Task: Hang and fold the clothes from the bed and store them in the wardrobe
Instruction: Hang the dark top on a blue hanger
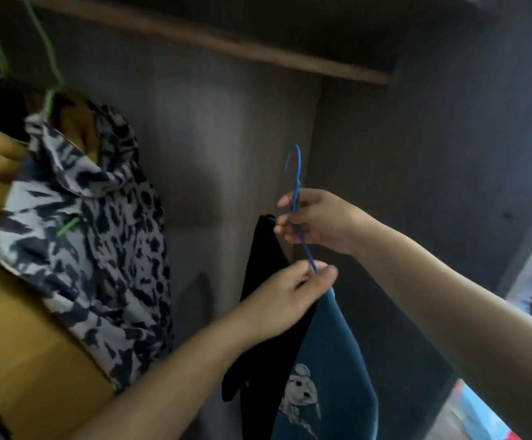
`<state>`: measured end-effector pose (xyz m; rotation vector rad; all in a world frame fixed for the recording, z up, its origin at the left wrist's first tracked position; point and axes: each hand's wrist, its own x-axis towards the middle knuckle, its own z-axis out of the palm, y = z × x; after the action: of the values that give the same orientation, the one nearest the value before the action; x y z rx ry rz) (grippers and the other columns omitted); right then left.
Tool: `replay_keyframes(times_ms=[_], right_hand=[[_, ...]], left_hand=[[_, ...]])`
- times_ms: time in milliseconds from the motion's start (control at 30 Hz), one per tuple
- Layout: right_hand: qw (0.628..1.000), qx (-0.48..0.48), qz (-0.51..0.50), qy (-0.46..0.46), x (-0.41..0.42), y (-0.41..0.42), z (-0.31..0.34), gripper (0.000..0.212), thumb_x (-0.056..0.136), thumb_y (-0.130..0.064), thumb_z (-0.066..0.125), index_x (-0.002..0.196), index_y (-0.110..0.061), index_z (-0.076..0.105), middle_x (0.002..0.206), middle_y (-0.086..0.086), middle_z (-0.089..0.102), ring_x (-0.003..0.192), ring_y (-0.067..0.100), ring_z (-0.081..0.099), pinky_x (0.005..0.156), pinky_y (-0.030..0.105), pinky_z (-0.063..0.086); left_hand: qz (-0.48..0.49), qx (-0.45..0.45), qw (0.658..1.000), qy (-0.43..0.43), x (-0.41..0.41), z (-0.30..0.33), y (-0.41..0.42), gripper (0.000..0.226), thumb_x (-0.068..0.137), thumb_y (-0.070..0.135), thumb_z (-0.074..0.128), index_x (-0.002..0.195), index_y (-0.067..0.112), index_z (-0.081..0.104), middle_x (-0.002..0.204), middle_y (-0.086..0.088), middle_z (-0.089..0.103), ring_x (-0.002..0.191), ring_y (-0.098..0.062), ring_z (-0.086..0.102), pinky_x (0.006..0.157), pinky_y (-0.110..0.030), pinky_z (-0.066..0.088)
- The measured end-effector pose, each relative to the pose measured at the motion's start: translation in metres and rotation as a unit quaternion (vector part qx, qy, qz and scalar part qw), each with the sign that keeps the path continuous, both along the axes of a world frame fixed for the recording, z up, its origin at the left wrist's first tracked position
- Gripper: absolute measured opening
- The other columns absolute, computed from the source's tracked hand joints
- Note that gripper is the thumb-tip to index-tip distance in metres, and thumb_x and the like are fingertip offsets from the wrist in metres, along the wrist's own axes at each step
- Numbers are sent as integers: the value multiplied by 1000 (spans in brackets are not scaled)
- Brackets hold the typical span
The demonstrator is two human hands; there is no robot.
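The left hand (293,293) and right hand (313,222) both pinch a blue hanger (297,198) carrying a teal shirt (328,376).

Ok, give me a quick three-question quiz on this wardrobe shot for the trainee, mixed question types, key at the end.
1. True or false: the blue hanger is already hooked on a rail.
2. Which hand pinches the hanger where it meets the teal shirt? A) left hand B) right hand
3. Fill in: the hangers carrying the patterned shirt and the mustard garment on the left are ____ in colour.

Key: 1 false, its hook is free in the air, held by both hands. 2 A; the right hand grips the stem higher up. 3 green.
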<state>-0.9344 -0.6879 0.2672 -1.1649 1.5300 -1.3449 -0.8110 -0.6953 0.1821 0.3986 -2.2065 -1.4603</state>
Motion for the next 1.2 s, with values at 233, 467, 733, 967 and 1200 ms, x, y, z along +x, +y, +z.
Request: replay_keyframes(times_ms=[233, 467, 733, 967, 1200], right_hand=[[991, -94, 65, 71, 78, -67, 61, 58, 93, 12, 43, 146, -9, 29, 93, 12, 64, 65, 11, 52, 54, 21, 42], [939, -196, 85, 270, 144, -127, 130, 35, 91, -3, 59, 125, -6, 52, 123, 6, 60, 102, 19, 61, 72, 28, 54], [838, -105, 96, 527, 187, -179, 134, 35, 100, -15, 42, 128, 4, 52, 132, 21, 54, 120, 32, 52, 82, 29, 41], [859, -90, 95, 495, 204, -217, 95, 68, 103, -28, 35, 152, -6, -7, 151, 19, 31, 133, 32, 39, 109, 44, 34], [903, -196, 63, 378, 163, -199, 67, 61, 103, -43, 28, 154, -18, 7, 159, 9, 19, 146, 25, 18, 117, 42, 11]], left_hand=[[285, -134, 949, -18, 45, 64, -30, 15, 92, 27, 51, 97, 15, 42, 83, 5, 45, 76, -12, 49, 58, -24, 36], [469, -261, 843, -23, 99, 149, -84, 29, 97, 19, 44, 120, 2, 42, 105, -12, 51, 77, -21, 47, 53, -28, 30], [502, -351, 726, -312, 143, 169, -126, 32, 97, 24, 42, 121, 4, 48, 126, -15, 52, 118, -31, 48, 100, -37, 34], [484, -427, 664, -377, 171, 138, -142, 52, 94, 35, 41, 136, 5, 41, 145, -9, 39, 140, -21, 26, 118, -44, 5], [497, -493, 643, -310, 183, 126, -128, 67, 99, 46, 30, 152, 10, 13, 160, -6, 13, 148, -19, 6, 118, -42, -3]])
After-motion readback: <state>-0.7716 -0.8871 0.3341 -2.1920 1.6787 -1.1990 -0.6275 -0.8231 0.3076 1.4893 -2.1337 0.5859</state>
